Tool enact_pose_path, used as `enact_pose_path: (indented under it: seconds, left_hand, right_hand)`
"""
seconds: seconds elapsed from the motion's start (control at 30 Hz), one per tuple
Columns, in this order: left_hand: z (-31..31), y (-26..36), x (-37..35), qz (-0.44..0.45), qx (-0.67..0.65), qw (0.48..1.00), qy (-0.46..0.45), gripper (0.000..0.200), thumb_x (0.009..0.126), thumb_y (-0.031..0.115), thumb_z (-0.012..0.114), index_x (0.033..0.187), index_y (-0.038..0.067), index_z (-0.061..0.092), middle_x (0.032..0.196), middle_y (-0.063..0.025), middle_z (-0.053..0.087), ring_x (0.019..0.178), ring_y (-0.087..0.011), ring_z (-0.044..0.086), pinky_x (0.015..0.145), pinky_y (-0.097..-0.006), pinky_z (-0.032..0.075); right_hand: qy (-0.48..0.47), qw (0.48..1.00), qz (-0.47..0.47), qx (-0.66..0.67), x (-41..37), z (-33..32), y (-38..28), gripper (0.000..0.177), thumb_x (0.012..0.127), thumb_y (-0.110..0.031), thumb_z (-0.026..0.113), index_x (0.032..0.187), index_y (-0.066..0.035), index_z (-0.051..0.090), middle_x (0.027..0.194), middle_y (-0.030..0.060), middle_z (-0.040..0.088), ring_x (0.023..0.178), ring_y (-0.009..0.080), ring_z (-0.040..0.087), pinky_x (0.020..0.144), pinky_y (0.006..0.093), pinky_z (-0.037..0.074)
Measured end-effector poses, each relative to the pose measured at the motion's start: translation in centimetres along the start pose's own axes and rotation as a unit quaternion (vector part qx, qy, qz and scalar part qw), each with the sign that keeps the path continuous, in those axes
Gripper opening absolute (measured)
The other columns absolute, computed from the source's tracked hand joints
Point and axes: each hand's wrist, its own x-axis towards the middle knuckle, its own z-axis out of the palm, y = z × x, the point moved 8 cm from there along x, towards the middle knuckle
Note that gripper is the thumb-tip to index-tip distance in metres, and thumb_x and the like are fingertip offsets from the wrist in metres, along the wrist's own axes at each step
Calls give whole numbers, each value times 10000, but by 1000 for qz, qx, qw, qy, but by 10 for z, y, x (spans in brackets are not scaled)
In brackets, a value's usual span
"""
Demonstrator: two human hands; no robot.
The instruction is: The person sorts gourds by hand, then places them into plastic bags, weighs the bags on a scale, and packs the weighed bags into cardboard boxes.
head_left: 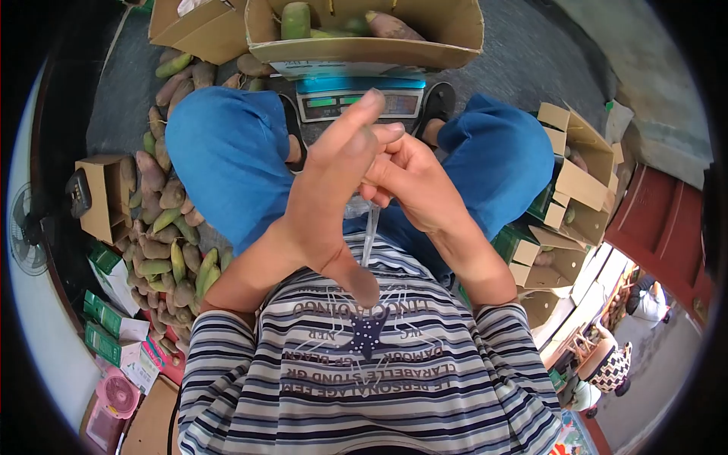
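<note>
My left hand is raised in front of my striped shirt, its fingers stretched upward and its thumb spread down. Close beside it, my right hand has its fingers curled in, pinching a thin strip of clear plastic that hangs below. The left fingers overlap the right fingertips, so the exact grip is partly hidden. Beyond the hands, between my feet, a digital scale shows lit green displays. Above it is an open cardboard box containing a green root vegetable and a pinkish-brown one.
Many loose root vegetables lie piled on the floor at left. Another carton stands at the back left; several opened boxes line the right. A pink fan is at lower left. People are at far lower right.
</note>
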Motion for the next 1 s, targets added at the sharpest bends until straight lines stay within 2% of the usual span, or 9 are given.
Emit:
enact_pose_path:
  seconds: [0.1,0.2,0.3,0.4,0.53,0.67,0.77,0.87,1.0]
  left_hand:
    - [3,-4,-3,-17,-34,999,-4,1279,542,807,534,1467,101,2,1427,-353,135,1156,-411,497,726,-378,562]
    - [-9,-3,-3,-4,-103,994,41,1231,581,765,577,1471,138,2,1442,-331,118,1159,-435,485,742,-399,559]
    - [-19,9,3,113,-131,983,59,1323,520,755,620,1446,40,2,1406,-328,216,1001,-368,566,651,-334,546]
    - [-22,18,-9,147,-116,979,77,1242,612,691,614,1454,113,-92,1403,-340,221,859,-358,619,624,-326,549]
    - [-24,17,-24,150,-150,958,192,1091,704,598,619,1466,239,-75,1478,-292,-35,957,-411,594,651,-395,560]
    - [-25,17,-21,120,-128,975,139,1075,707,565,642,1470,243,-43,1496,-238,-104,996,-425,579,669,-414,560]
    - [-22,15,-21,98,-101,977,158,1057,715,571,634,1473,233,-21,1496,-253,-35,995,-411,585,720,-409,552]
    - [-23,14,-20,94,-49,986,127,1061,720,613,604,1475,196,-14,1468,-290,113,991,-371,597,790,-385,525]
    - [-20,10,-26,91,-20,978,184,1104,707,711,527,1471,113,-2,1396,-323,283,964,-324,614,848,-350,479]
  right_hand:
    - [-6,1000,-1,14,3,-2,2,203,924,-211,562,1005,-26,547,791,19,598,633,52,538,549,184,420]
    - [-22,999,21,38,-3,4,-6,199,925,-191,555,1037,-27,549,829,31,614,680,59,553,582,190,435]
    - [-55,998,13,22,-10,12,-15,209,927,-174,544,1075,-25,545,870,45,626,740,73,567,630,202,451]
    - [-89,996,-16,12,-18,25,-25,231,916,-120,537,1119,-11,527,922,56,610,817,88,564,696,217,458]
    - [-96,993,-33,62,-22,33,-27,241,885,-92,563,1112,-19,532,947,50,587,846,75,541,719,209,447]
    - [-73,995,-15,61,-17,31,-26,211,873,-98,572,1070,-29,542,906,37,595,781,66,533,668,205,435]
    - [-47,998,-8,48,-14,28,-21,185,864,-109,580,1031,-39,549,860,21,599,720,58,519,620,200,418]
    - [-38,998,-18,48,-10,25,-15,177,854,-125,595,1006,-46,552,827,11,599,681,50,503,592,197,405]
    - [-22,998,-23,48,-9,20,-12,181,842,-132,612,992,-49,554,797,4,586,664,43,490,580,193,393]
